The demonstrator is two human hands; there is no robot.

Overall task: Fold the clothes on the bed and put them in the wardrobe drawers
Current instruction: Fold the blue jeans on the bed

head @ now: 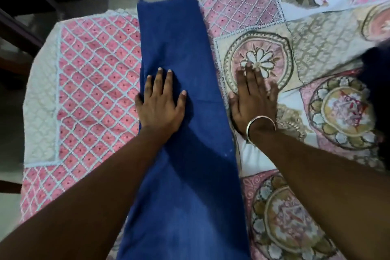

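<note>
Folding step underway — blue cloth (pixel 185 122) lay as long strip down bedspread (pixel 88 82). Left hand (pixel 160 103) flat, pressing it; right hand (pixel 254 99) flat beside it. Next, likely — fold strip end over end.

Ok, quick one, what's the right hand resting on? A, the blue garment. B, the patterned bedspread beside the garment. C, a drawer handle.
B: the right hand lies flat on the patterned bedspread, just off the edge of the blue garment; the left hand presses the garment.
</note>
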